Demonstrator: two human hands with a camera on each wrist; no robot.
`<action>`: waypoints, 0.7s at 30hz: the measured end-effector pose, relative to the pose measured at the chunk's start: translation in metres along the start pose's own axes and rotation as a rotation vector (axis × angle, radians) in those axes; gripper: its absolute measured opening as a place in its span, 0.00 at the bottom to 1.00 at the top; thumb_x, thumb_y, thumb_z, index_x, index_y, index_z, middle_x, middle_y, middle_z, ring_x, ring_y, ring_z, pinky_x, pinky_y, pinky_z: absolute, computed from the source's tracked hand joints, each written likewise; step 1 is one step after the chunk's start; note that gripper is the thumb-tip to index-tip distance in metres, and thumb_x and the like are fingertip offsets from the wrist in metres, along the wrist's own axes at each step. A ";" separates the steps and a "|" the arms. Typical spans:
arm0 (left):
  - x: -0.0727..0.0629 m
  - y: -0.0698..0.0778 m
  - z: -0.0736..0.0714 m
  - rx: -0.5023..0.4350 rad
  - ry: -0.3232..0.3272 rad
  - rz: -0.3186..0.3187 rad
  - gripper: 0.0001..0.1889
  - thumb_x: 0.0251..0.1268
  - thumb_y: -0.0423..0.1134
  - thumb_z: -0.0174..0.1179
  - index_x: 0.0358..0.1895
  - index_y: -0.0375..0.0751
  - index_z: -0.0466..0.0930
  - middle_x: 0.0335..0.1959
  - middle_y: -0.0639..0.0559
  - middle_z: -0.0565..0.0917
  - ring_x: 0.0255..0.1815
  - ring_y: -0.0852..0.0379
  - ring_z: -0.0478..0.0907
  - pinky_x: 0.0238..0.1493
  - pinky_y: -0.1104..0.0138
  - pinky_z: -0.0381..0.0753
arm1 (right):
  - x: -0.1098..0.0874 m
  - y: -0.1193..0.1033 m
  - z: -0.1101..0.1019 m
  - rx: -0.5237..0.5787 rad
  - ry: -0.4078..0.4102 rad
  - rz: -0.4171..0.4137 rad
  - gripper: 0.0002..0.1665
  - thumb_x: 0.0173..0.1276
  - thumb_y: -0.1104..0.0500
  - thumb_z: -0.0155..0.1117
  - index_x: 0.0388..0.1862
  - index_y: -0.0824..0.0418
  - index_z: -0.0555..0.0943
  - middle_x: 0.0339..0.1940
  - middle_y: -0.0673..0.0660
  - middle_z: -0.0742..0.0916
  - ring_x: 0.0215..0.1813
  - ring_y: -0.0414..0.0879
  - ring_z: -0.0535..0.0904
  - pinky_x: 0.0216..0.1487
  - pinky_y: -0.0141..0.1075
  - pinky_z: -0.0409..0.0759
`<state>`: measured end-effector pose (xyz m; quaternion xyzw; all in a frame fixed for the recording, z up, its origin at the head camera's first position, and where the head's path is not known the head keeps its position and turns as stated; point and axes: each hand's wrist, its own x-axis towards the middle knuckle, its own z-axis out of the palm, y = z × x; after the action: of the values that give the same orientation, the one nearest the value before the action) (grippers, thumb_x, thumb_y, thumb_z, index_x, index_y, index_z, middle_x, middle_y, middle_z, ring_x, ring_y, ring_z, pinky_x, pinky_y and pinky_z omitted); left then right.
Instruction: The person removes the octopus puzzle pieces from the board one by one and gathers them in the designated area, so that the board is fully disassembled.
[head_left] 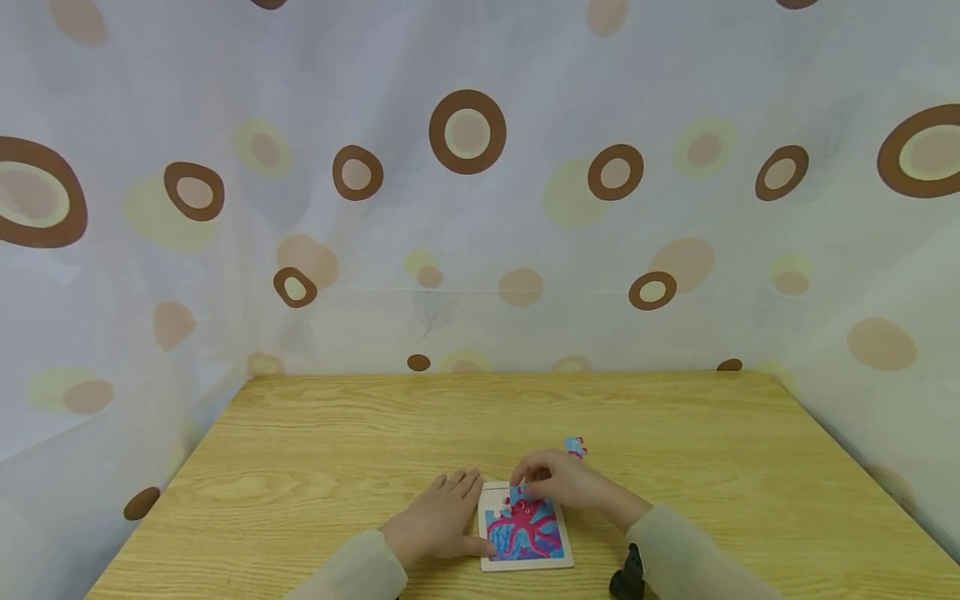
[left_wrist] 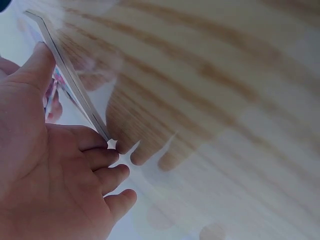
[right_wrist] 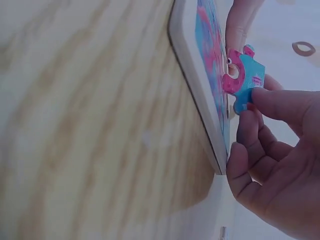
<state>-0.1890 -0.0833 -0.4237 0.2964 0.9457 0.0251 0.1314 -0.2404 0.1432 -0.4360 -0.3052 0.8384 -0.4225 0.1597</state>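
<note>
A white-framed jigsaw puzzle (head_left: pixel 525 565) with a pink octopus on blue lies on the table, and bare white shows at its upper left. My right hand (head_left: pixel 561 479) pinches a blue and pink puzzle piece (right_wrist: pixel 248 75) between thumb and fingers, tilted over the board's far side. Along the board's left edge rests my left hand (head_left: pixel 444 517), palm down with its fingers straight. Its thumb (left_wrist: pixel 37 67) lies over the frame at the lower left. Another puzzle piece (head_left: pixel 575 447) lies on the table beyond the right hand.
The wooden table (head_left: pixel 337 450) reaches back to a pale curtain (head_left: pixel 480 250) with brown and beige ovals, which also hangs along both sides. A black strap device (head_left: pixel 628 575) sits at the right wrist.
</note>
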 end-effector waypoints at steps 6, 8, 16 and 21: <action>-0.001 0.001 0.000 -0.008 -0.002 0.001 0.48 0.56 0.68 0.50 0.70 0.35 0.54 0.71 0.44 0.54 0.71 0.49 0.49 0.67 0.55 0.50 | -0.007 -0.003 -0.007 0.061 0.022 0.020 0.03 0.65 0.63 0.60 0.34 0.61 0.81 0.31 0.49 0.82 0.33 0.43 0.74 0.35 0.34 0.74; -0.001 0.001 -0.001 -0.014 -0.004 0.001 0.48 0.56 0.68 0.50 0.70 0.35 0.54 0.71 0.44 0.54 0.71 0.49 0.49 0.67 0.55 0.50 | -0.011 -0.004 -0.013 0.093 0.040 0.018 0.04 0.65 0.63 0.60 0.34 0.63 0.81 0.32 0.52 0.82 0.34 0.44 0.74 0.35 0.34 0.75; -0.001 0.000 -0.002 -0.009 -0.018 0.013 0.47 0.57 0.68 0.49 0.71 0.36 0.52 0.71 0.45 0.53 0.71 0.49 0.48 0.67 0.55 0.50 | -0.034 0.007 -0.053 0.054 0.195 0.051 0.07 0.67 0.61 0.59 0.36 0.64 0.80 0.30 0.54 0.80 0.30 0.44 0.71 0.30 0.36 0.74; -0.002 0.000 -0.002 -0.011 -0.025 0.007 0.47 0.56 0.68 0.49 0.71 0.37 0.52 0.71 0.45 0.53 0.71 0.50 0.48 0.67 0.55 0.50 | -0.048 0.019 -0.077 0.008 0.268 0.090 0.07 0.67 0.62 0.58 0.37 0.66 0.80 0.30 0.55 0.81 0.30 0.50 0.72 0.30 0.40 0.75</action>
<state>-0.1881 -0.0838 -0.4215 0.2993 0.9428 0.0271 0.1446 -0.2511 0.2303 -0.4047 -0.2075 0.8634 -0.4551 0.0664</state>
